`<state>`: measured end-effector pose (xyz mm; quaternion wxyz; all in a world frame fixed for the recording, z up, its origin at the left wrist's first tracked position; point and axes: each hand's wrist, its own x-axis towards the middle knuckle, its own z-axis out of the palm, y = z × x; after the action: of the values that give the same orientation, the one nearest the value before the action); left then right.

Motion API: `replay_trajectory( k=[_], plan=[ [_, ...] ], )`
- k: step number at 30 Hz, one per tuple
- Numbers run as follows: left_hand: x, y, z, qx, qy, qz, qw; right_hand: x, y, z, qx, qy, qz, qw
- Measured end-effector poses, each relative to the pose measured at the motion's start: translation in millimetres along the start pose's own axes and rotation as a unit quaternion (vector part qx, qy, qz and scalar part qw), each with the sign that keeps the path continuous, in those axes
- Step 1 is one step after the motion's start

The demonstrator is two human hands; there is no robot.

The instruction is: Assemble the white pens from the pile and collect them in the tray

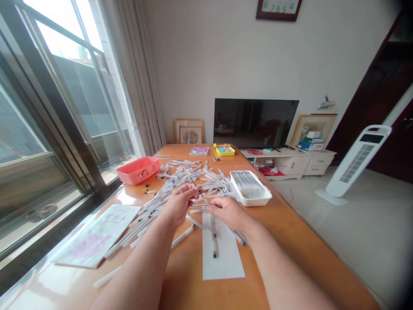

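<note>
Both my hands meet over the orange wooden table (290, 241). My left hand (180, 202) and my right hand (226, 212) are closed in a pinch on the two ends of one thin white pen (201, 196). Behind and left of them lies a big heap of several white pens (180, 181). A few assembled pens (213, 241) lie on a white sheet of paper (222, 258) just below my right hand. A white tray (251, 188) holding clear thin parts stands to the right of the heap.
A pink plastic basket (138, 170) stands at the table's left, by the window. A printed sheet (97, 234) lies at the near left. A book (199, 150) and yellow box (224, 150) sit at the far end. Beyond are a television (254, 122) and a white tower fan (355, 161).
</note>
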<state>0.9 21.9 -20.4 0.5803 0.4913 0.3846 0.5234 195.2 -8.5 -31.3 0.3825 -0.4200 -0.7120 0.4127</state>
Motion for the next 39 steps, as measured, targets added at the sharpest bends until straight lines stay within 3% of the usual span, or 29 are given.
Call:
replay_trajectory(
  k=[6, 15, 24, 30, 34, 39],
  plan=[
    [-4, 2, 2.5, 0.067, -0.027, 0.004, 0.997, 2, 2, -1, 0.005, 0.011, -0.003, 1.000],
    [5, -2, -19.1, 0.056, 0.113, 0.032, 0.991, 5, 10, -8, 0.035, 0.065, -0.006, 0.997],
    [6, -5, -15.0, 0.135, 0.141, 0.027, 0.980, 4, 5, -14, 0.062, 0.094, 0.018, 0.994],
    [16, -22, -24.6, 0.212, 0.151, 0.059, 0.964, 3, 2, -24, 0.095, 0.139, 0.058, 0.984],
    [17, -31, -20.5, 0.374, 0.088, 0.087, 0.919, 2, 1, -32, 0.100, 0.170, 0.061, 0.978],
    [9, -28, 1.5, 0.595, -0.021, 0.120, 0.794, 2, 3, -37, 0.089, 0.205, 0.057, 0.973]
  ],
)
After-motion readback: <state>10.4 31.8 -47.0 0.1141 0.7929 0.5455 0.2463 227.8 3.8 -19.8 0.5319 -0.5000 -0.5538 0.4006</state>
